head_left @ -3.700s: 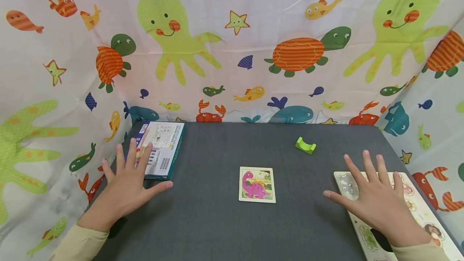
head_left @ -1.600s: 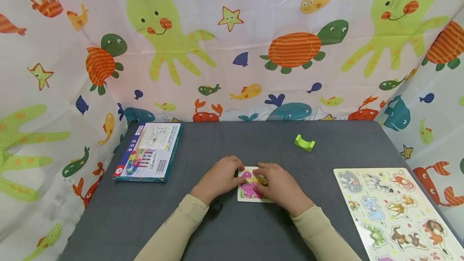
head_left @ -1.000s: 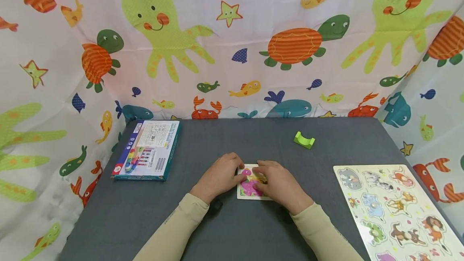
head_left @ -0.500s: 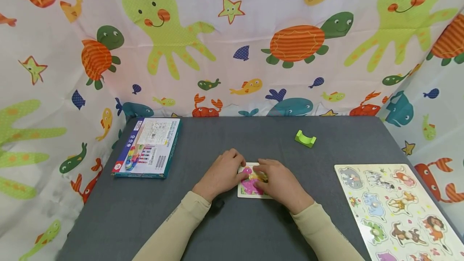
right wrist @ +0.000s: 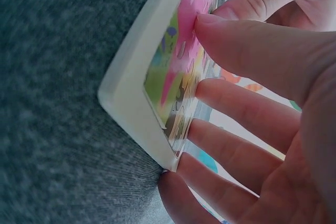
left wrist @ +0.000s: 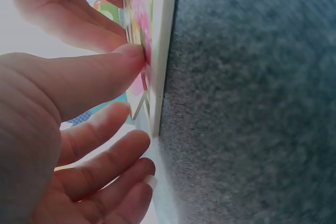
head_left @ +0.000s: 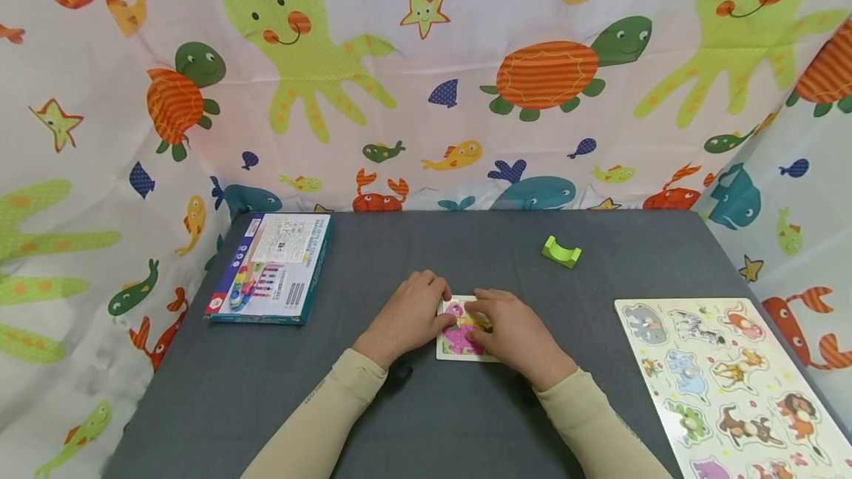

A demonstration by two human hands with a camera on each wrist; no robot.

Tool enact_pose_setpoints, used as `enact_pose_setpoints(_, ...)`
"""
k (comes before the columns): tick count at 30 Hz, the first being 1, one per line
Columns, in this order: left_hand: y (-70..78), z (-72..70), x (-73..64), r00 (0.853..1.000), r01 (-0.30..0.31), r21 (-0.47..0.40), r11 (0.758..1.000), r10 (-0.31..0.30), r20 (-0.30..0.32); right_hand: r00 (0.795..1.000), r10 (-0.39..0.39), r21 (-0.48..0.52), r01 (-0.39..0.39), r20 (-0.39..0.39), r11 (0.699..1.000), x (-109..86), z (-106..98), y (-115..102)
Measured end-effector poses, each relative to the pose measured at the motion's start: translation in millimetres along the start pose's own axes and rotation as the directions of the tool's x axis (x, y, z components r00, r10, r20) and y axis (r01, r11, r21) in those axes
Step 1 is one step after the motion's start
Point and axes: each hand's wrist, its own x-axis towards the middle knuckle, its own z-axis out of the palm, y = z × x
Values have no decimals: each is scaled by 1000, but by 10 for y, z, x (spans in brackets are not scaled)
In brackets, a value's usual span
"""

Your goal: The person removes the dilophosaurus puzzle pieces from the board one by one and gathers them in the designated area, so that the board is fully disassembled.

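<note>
A small square dinosaur jigsaw puzzle (head_left: pixel 459 342) in a pale frame lies mid-table, its picture mostly pink. My left hand (head_left: pixel 407 318) covers its upper left corner. In the left wrist view, a puzzle piece (left wrist: pixel 137 105) sits tilted up out of the frame between my left thumb and index finger, pinched at that corner. My right hand (head_left: pixel 515 335) arches over the right side of the puzzle. In the right wrist view, its thumb touches the pink part and its other fingertips rest along the far edge, little finger by the frame's corner. My hands hide parts of the picture.
A flat boxed toy (head_left: pixel 269 268) lies at the back left. A green curved block (head_left: pixel 561 251) stands behind the puzzle to the right. A large animal peg puzzle board (head_left: pixel 722 375) lies at the right edge. A sea-animal printed curtain (head_left: pixel 433 94) encloses the table's back and sides.
Both hands have come in from the table's sides, where they were spread flat, to the dinosaur puzzle. Over the last second they stay there, the left shifting slightly. The head view tilts slightly.
</note>
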Motion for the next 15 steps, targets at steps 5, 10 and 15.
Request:
enact_pose_setpoints(5, 16, -38, 11, 1000, 2, -42, 999, -3, -15, 1000, -5, -8, 5, -12, 1000, 8, -5, 9)
enact_pose_setpoints(10, -2, -37, 11, 999, 34, -145, 989, -35, -3, 1000, -6, 3, 6, -11, 1000, 3, 7, 5)
enact_pose_setpoints(15, -64, 17, 31, 998, 60, -325, 944, -65, -6, 1000, -6, -1, 6, -13, 1000, -7, 8, 2)
